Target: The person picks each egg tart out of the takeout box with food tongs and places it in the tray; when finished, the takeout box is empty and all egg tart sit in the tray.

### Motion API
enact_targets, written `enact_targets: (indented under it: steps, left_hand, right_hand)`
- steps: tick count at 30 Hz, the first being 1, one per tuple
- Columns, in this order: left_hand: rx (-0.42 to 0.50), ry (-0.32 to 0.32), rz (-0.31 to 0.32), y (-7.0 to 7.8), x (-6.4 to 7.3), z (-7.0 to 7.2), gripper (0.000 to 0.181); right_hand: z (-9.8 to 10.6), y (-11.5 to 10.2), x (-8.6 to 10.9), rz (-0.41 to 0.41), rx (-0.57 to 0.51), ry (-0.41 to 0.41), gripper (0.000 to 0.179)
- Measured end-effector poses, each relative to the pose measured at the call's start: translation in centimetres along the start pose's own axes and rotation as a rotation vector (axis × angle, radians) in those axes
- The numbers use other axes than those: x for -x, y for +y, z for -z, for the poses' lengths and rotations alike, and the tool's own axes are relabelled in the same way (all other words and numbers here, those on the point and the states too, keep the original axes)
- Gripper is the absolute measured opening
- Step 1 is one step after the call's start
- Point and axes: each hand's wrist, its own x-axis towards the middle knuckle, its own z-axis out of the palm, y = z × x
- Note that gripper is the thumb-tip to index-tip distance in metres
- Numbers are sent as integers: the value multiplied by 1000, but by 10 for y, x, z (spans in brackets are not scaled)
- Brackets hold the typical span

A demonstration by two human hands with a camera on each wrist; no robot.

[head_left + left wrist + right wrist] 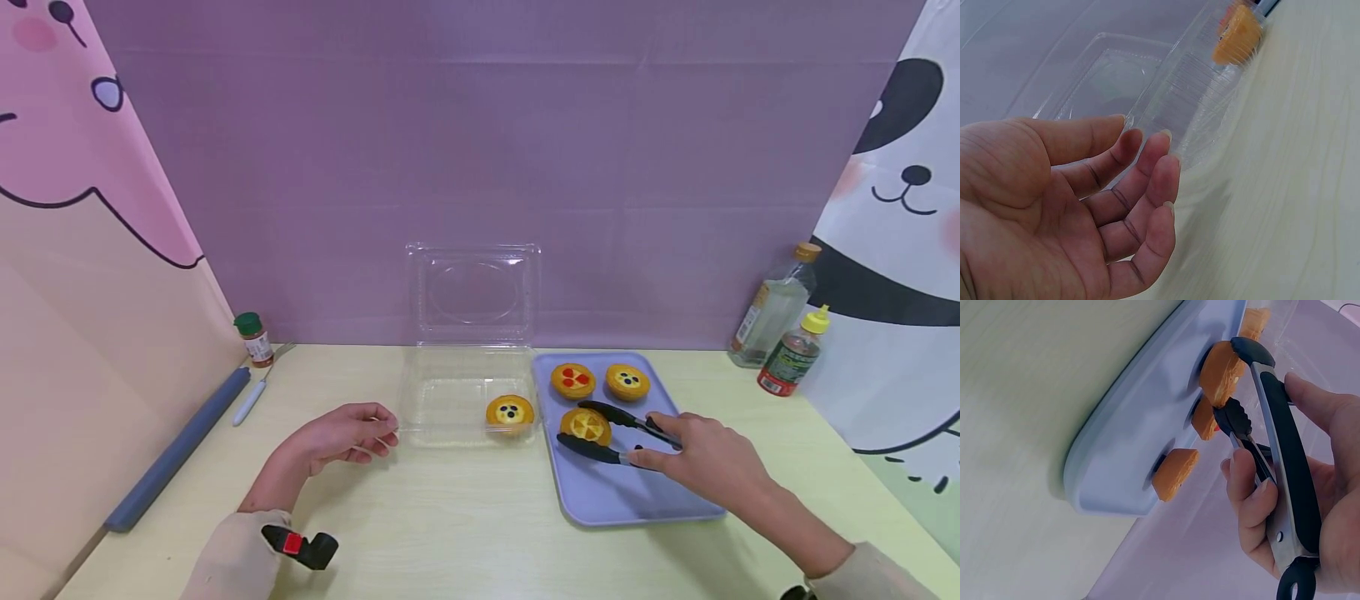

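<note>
My left hand (345, 435) pinches the front left rim of a clear plastic clamshell container (442, 396) between thumb and index fingertip, the other fingers loosely curved. Its lid (474, 292) stands raised at the back. Inside, at the right, sits a tart with dark berries (511, 411). With my right hand (712, 462) I grip black-and-silver tongs (1291, 462); their tips straddle a tart with yellow wedges (586, 426) over the lavender tray (637, 496). Behind it on the tray are a red-topped tart (573, 381) and another berry-topped tart (627, 382).
At the back right stand a clear bottle with an orange cap (776, 312) and a yellow-capped squeeze bottle (793, 354). On the left are a green-lidded jar (255, 340), a white-handled fork (251, 402) and a long blue roll (180, 450) along the wall.
</note>
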Motion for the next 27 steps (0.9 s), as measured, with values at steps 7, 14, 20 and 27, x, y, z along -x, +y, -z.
enact_targets:
  steps: [7, 14, 20, 27]
  left_hand:
    - [-2, 14, 18, 0, -2, 0, 35]
    - [0, 15, 19, -2, -3, 0, 36]
    - [1, 14, 20, -2, -2, 0, 36]
    - [-1, 9, 12, -1, -2, 0, 36]
  right_hand:
    - [3, 2, 3, -8, 12, 12, 95]
    - [10, 2, 7, -12, 23, 34, 100]
    - [18, 2, 12, -20, 25, 46, 101]
    - [29, 0, 15, -4, 25, 101, 98]
